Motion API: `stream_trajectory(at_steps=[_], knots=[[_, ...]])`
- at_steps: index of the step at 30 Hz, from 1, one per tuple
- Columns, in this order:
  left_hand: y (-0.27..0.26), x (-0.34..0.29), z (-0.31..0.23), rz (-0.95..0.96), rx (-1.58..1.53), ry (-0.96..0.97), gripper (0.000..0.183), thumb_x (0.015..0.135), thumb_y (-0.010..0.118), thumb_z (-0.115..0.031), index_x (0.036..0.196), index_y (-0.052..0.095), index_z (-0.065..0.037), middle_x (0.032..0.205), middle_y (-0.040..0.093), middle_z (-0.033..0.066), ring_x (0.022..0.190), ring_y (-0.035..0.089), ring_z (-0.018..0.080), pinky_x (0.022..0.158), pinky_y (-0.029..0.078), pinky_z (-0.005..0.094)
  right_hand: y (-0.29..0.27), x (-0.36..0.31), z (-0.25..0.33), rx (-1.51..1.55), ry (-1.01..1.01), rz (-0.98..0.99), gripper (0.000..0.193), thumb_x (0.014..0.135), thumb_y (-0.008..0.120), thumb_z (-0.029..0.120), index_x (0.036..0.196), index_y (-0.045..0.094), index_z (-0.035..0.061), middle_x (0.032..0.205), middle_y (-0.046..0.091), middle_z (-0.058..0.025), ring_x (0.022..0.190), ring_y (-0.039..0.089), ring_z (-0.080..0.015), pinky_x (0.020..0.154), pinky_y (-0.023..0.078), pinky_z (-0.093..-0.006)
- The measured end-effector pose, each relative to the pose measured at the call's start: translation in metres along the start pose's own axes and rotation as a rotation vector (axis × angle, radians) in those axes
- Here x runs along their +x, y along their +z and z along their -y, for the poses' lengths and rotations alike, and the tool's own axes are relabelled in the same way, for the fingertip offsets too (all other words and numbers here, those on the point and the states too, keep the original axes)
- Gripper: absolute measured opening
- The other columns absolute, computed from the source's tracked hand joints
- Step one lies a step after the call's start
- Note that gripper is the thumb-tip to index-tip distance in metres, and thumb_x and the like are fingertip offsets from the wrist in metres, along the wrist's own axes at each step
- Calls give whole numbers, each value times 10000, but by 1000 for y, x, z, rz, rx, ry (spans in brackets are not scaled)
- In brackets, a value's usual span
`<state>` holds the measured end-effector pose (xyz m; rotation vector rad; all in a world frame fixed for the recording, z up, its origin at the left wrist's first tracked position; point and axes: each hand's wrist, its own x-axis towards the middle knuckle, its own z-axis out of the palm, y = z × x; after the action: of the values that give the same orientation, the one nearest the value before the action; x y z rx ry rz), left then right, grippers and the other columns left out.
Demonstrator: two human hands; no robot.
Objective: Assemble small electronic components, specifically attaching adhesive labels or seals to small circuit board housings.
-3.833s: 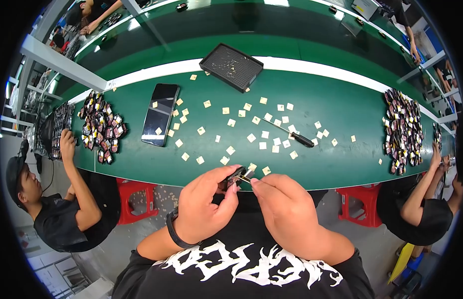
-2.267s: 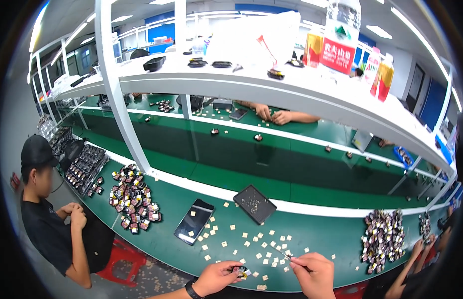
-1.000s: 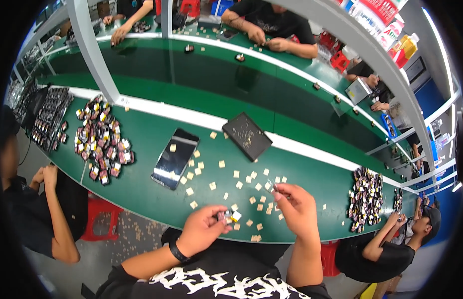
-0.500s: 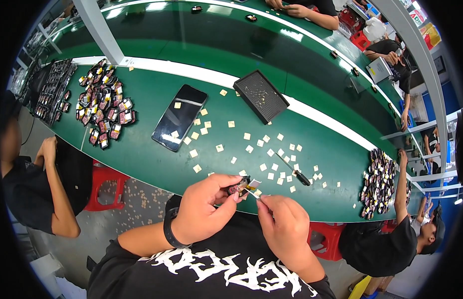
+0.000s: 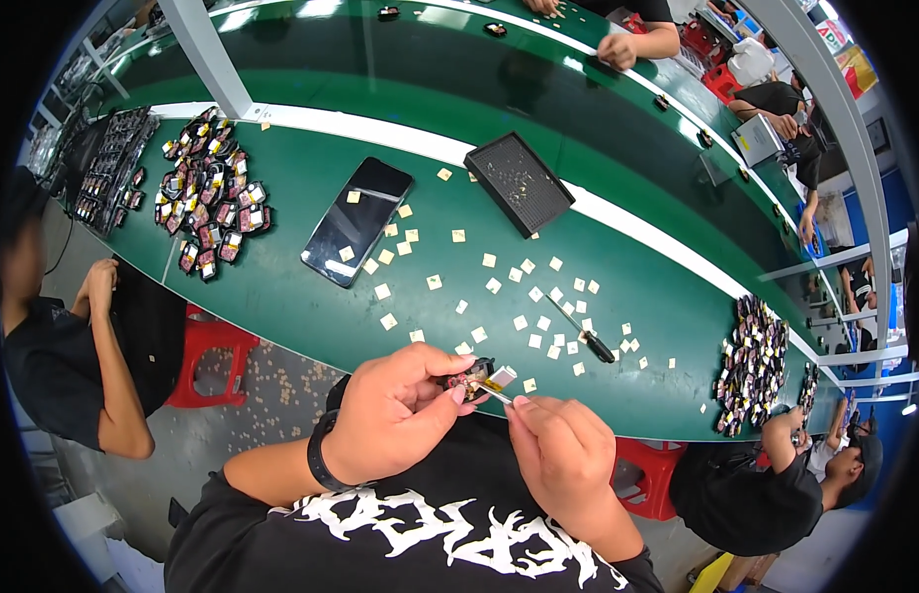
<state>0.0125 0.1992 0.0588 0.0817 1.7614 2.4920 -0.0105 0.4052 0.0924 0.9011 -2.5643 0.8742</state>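
My left hand [image 5: 398,407] pinches a small dark electronic part [image 5: 468,376] just over the near edge of the green bench [image 5: 281,296]. My right hand [image 5: 563,457] meets it from the right, its fingertips holding a small pale yellow square sticker [image 5: 501,379] against that part. Several more pale square stickers [image 5: 499,287] lie scattered on the bench beyond my hands. A black-handled screwdriver [image 5: 583,336] lies among them, to the right.
A black phone [image 5: 356,219] with stickers on it lies left of centre. A black tray [image 5: 520,183] sits behind the stickers. Piles of small parts lie at the left [image 5: 207,203] and right [image 5: 756,361]. Seated people work at both sides and across the far bench.
My right hand reached out to the scattered stickers a second ago, then came back to my left hand with one. The view has tilted down toward my hands.
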Motion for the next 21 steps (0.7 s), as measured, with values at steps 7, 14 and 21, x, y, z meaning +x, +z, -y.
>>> stream_trajectory(at_steps=[7, 14, 21], knots=[[2, 4, -11, 18, -289, -186, 276, 988, 514, 132, 1241, 540, 26, 1194, 653, 182, 1129, 692, 288, 918, 630, 376, -4, -14, -12, 416, 242, -2, 220, 797, 823, -10, 963, 679, -10, 753, 680, -62, 577, 604, -123, 505, 464, -260], [6, 0, 4, 4, -172, -170, 250, 991, 555, 95, 1234, 583, 41, 1168, 666, 120, 1058, 679, 153, 896, 595, 302, 10, -3, -14, 629, 506, 13, 214, 851, 803, 8, 1047, 722, -15, 723, 650, -27, 605, 563, -46, 537, 429, -208], [8, 10, 5, -50, -126, -184, 243, 982, 586, 82, 1224, 594, 69, 1160, 678, 138, 1065, 690, 192, 920, 604, 338, 11, -1, -9, 748, 706, 107, 103, 898, 773, 12, 993, 745, -16, 792, 699, -2, 616, 556, 2, 531, 426, -184]])
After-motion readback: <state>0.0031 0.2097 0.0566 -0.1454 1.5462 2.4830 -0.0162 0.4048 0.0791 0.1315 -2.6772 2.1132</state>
